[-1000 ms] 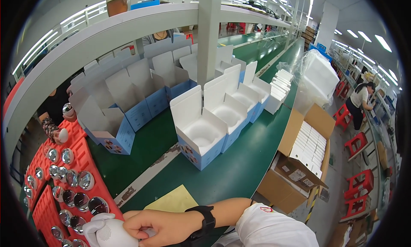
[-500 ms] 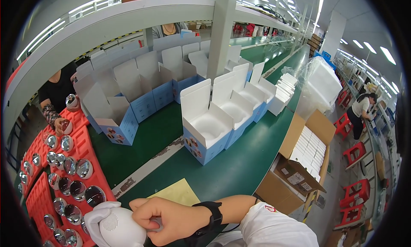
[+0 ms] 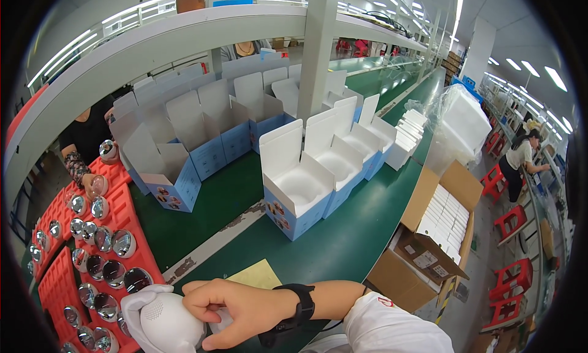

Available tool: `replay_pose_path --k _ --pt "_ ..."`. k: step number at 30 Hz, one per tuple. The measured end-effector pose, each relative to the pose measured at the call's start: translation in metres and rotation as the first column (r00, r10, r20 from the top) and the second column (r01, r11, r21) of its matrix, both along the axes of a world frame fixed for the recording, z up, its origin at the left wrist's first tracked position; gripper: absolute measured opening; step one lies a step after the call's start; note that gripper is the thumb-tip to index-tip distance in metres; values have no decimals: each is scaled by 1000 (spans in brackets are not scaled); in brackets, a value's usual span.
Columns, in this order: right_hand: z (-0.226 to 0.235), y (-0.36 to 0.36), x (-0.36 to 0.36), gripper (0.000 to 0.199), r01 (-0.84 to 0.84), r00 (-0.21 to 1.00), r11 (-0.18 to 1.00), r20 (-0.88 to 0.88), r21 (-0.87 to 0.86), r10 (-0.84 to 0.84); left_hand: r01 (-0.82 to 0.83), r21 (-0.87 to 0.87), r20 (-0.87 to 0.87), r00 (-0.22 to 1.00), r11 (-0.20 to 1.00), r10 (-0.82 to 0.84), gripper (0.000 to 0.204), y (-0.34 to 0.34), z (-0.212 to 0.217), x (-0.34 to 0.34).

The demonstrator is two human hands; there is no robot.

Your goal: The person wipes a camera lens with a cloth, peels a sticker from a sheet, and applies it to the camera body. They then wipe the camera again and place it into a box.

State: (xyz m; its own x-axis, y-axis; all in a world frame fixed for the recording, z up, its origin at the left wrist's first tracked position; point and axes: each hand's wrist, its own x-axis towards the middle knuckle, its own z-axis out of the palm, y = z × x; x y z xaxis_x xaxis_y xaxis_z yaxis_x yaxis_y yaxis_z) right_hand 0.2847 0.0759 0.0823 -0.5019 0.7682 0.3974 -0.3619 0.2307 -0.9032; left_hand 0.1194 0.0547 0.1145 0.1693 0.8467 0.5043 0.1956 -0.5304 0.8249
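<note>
At the lower left is a rounded white device (image 3: 168, 321) with a dotted speaker patch and an ear-like raised part. Against its right side sits my right hand (image 3: 229, 310), its fingers curled and the thumb bent below them. A small pale patch shows between thumb and fingers; what it belongs to is unclear. A dark watch band circles that wrist. My left hand is out of sight. Just behind the right hand lies a yellow sheet (image 3: 257, 274). Red trays (image 3: 138, 236) to the left carry several shiny, mirror-faced round units (image 3: 124, 243).
Opened blue boxes (image 3: 294, 221) with white inserts stand in rows on the green bench (image 3: 343, 249). A grey post (image 3: 318, 59) rises mid-bench. At right is an open carton (image 3: 422, 249) of white packs. Across the trays, another person's hand (image 3: 92, 184) touches a unit.
My right thumb has moved away from the curled fingers, which stay by the white device. The whole view has shifted slightly downward.
</note>
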Motion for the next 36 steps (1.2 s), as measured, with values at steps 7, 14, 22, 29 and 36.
replay_pose_path --k 7,14,22,29,36 --pt "-5 6 4 40 -81 995 996 60 31 79 51 -114 75 996 992 -42 59 6 -8 -3" --pt "6 3 9 32 -62 995 994 69 -93 69 -14 -258 150 987 966 54 83 9 -19 3" --pt "2 6 11 30 -86 992 992 80 -87 93 29 -134 88 996 991 -17 50 1 -11 1" --pt "-4 4 9 30 -79 996 997 40 -17 80 -176 -214 49 980 961 191 82 4 -32 5" --pt "-8 8 9 28 -55 997 998 55 -34 57 -155 -201 71 982 967 172 78 4 -32 7"
